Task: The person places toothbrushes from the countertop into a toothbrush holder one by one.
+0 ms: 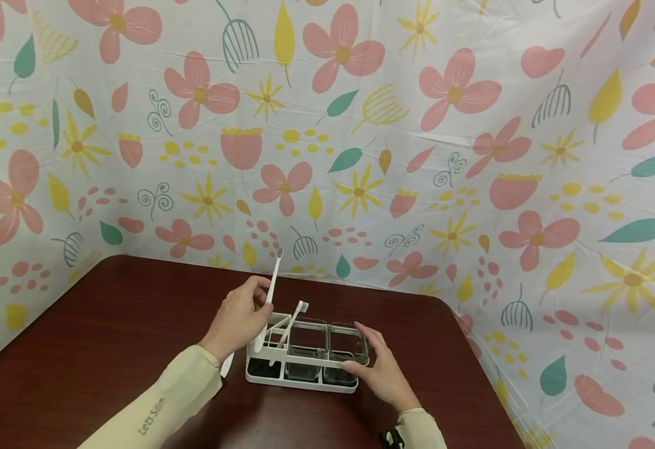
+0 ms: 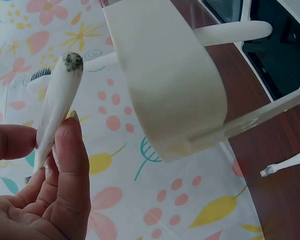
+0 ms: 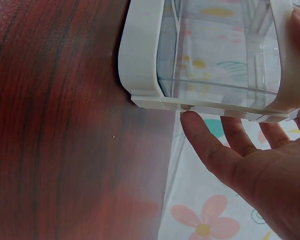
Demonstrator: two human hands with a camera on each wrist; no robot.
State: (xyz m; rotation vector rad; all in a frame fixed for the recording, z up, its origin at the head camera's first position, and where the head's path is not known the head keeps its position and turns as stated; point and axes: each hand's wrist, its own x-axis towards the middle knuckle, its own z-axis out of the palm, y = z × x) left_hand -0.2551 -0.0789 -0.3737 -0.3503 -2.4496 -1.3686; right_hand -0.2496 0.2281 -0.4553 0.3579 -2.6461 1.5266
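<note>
My left hand (image 1: pixel 240 317) pinches a white toothbrush (image 1: pixel 272 287) between thumb and fingers, bristle head up, over the left end of a white toothbrush holder (image 1: pixel 305 360). In the left wrist view, the toothbrush's handle end (image 2: pixel 72 62) has a dark, speckled patch and appears apart from the holder's rail. A second white toothbrush (image 1: pixel 292 324) leans in the holder's left section. My right hand (image 1: pixel 383 374) grips the holder's right end, thumb on the front rail, fingers round the side. Two clear cups (image 1: pixel 307 340) sit in the holder's middle and right sections.
Another white toothbrush (image 1: pixel 226 366) lies on the dark brown table (image 1: pixel 136 324), left of the holder and partly hidden by my left wrist. Behind the table and at its sides hangs a flower-patterned sheet (image 1: pixel 361 168).
</note>
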